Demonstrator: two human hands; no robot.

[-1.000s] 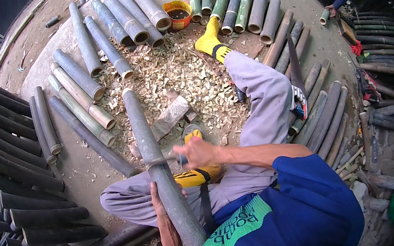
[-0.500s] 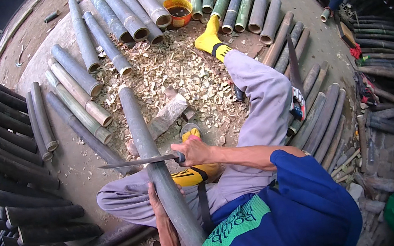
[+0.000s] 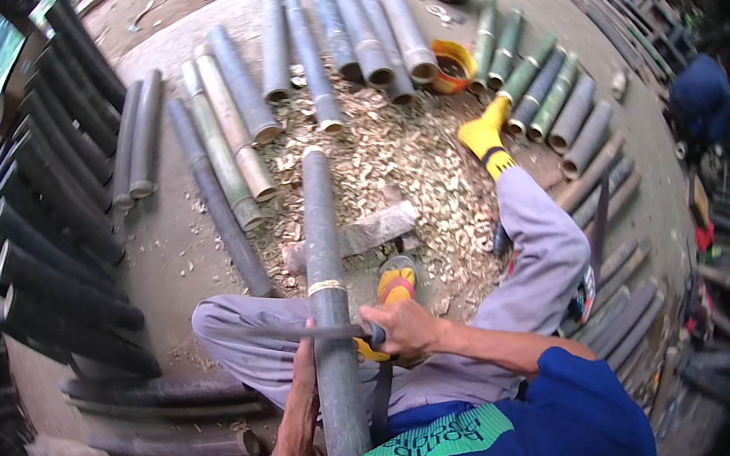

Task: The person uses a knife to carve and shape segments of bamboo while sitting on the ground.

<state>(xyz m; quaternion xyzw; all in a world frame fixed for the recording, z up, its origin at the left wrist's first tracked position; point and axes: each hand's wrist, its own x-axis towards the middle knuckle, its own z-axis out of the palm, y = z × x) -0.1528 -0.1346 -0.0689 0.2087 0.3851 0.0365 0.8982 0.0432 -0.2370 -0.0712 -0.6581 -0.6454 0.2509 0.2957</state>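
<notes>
A dark grey bamboo pole leans lengthwise between my legs, its near end against my shirt. A pale scraped ring circles it near the middle. My left hand grips the pole from its left side; the pole hides most of the fingers. My right hand is closed round the dark handle of a long knife. The blade lies across the pole on the near side of the ring, its tip pointing left and blurred. Beyond my hands, the pole passes over a rough wood block.
Wood chips cover the ground ahead. Bamboo pieces lie in an arc around me, with green ones at the far right. A yellow-orange bucket holds dark liquid. Dark poles are stacked at left. Another person crouches far right.
The whole view has swung, so the scene sits further right and the pole looks straighter. The knife has moved down the pole toward me, uncovering the pale ring.
</notes>
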